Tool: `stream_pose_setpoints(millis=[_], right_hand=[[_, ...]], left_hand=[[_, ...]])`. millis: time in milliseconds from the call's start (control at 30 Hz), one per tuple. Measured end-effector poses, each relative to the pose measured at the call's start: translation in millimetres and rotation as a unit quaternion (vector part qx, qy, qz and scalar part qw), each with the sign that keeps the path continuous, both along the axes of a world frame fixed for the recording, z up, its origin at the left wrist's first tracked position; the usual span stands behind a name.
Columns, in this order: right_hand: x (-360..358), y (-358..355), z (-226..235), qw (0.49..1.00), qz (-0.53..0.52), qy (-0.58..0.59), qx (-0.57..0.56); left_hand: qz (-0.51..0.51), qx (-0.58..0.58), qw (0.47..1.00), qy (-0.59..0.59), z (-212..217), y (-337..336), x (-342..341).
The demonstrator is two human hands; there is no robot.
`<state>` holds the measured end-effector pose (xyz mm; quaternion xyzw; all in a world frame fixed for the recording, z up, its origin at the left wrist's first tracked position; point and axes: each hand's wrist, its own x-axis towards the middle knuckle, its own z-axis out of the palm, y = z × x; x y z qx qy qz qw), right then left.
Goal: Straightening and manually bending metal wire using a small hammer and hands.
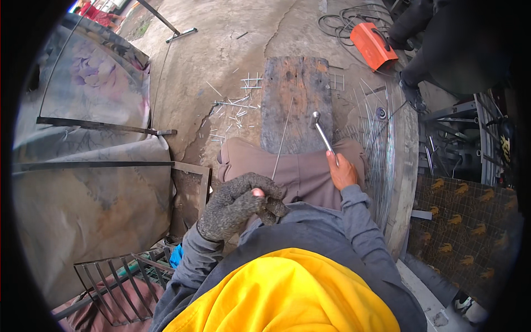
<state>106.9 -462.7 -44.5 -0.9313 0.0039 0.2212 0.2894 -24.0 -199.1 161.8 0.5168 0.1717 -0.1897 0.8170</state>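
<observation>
Over plank [296,99] | wire [282,138] in left hand [238,202] | hammer [321,130] in right hand [342,171]

One hammer [321,131], one wire rod [283,135], one plank [296,88]

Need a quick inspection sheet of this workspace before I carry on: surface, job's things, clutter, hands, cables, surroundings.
Surface: weathered wooden plank lying on cracked concrete floor.
Job's things: thin wire rod lying along the plank; hammer with its head over the plank.
Clutter: cut wire pieces scattered left of the plank; bundle of straight wires on the right.
Hands: gloved left hand pinches the rod's near end; bare right hand grips the hammer handle.
Cables: coiled cables beside an orange machine.
Surroundings: floral cloth left; wire mesh right; another person's legs top right.
</observation>
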Motion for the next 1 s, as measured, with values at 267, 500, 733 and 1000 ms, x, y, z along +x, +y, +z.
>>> stream_pose_setpoints(millis=[267, 500, 733, 1000], right_hand=[[-24.7, 8.2, 15.4, 0.991, 0.079, -0.111, -0.005], [-26.0, 10.9, 21.0, 0.956, 0.18, -0.212, -0.095], [-7.1, 72.6, 168.4, 0.907, 0.147, -0.274, 0.285], [3.3, 90.0, 168.9, 0.824, 0.196, -0.396, 0.356]], left_hand=[[0.183, 0.261, 0.927, -0.2, 38.5, 19.6, 44.9], [0.153, 0.494, 0.796, -0.313, 32.7, -1.8, 54.8], [0.142, 0.484, 0.796, -0.334, 23.9, -18.1, 50.2], [0.09, 0.455, 0.805, -0.369, 15.3, -21.7, 45.4]])
